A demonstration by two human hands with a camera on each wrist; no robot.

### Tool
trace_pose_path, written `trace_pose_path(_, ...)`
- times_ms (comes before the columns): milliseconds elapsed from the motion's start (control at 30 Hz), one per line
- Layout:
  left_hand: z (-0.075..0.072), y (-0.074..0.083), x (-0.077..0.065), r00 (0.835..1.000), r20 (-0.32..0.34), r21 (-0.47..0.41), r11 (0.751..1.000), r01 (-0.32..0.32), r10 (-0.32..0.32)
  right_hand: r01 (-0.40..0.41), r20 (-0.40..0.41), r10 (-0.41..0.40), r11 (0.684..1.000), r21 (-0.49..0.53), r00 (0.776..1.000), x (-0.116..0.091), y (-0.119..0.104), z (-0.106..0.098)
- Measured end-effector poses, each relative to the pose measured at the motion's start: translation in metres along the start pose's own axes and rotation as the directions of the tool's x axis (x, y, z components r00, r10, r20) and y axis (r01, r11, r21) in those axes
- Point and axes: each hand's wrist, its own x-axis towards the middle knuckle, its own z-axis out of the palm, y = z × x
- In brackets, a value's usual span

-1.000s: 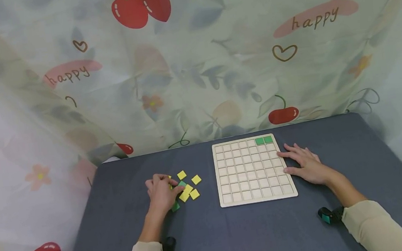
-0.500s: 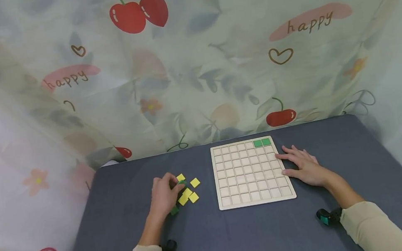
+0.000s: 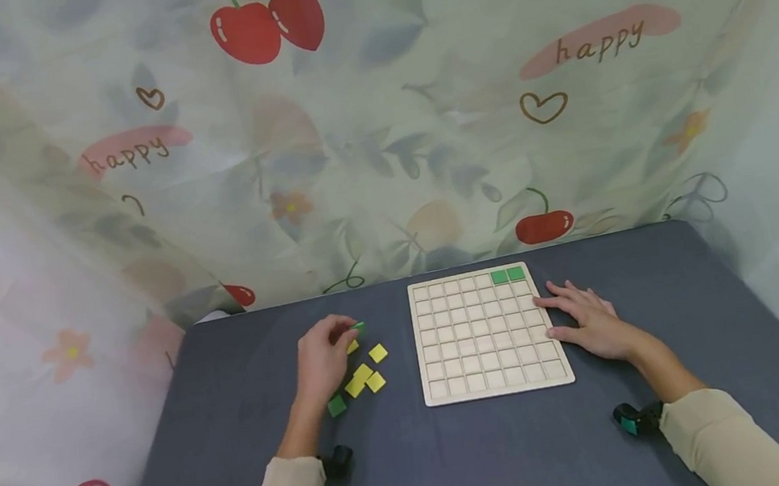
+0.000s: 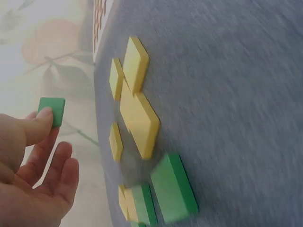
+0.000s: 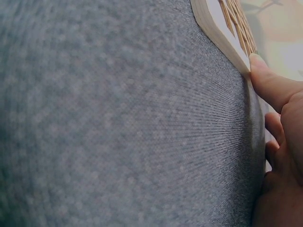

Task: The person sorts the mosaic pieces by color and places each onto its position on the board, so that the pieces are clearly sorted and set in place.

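Between thumb and fingertips my left hand [image 3: 323, 358] pinches a small square green tile [image 4: 57, 111], raised above the table. Below it lie several yellow tiles [image 3: 375, 381], some overlapping, with a green tile [image 3: 336, 405] at their near side. The left wrist view shows more green tiles [image 4: 174, 189] grouped close to the camera. A pale wooden grid board [image 3: 493, 344] lies flat right of the tiles. Two green tiles [image 3: 508, 275] sit in its far right cells. My right hand [image 3: 592, 325] rests with spread fingers against the board's right edge, thumb touching it in the right wrist view.
A dark grey cloth [image 3: 489, 458] covers the table. Behind and beside it hangs a printed curtain [image 3: 376, 131] with cherries and hearts. A black wrist device [image 3: 637, 418] is worn on the right wrist, and another [image 3: 338, 462] on the left.
My left hand has come up from the pile with a green tile, moving slightly away and right. The right hand stays at the board's edge. The head view has shifted slightly.
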Motion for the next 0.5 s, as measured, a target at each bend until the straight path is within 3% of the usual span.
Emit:
trace_pose_path(167, 0.009, 0.01, 0.005, 1.0, -0.023, -0.061, 0.998, -0.016, 0.014, -0.005, 0.002, 0.005, 1.0, -0.002, 1.0, -0.001, 0.0, -0.002)
trace_pose_path(500, 0.028, 0.037, 0.018, 1.0, 0.013, -0.162, 0.987, 0.009, -0.007, -0.002, 0.0, 0.002, 1.0, 0.001, 1.0, 0.0, 0.002, -0.001)
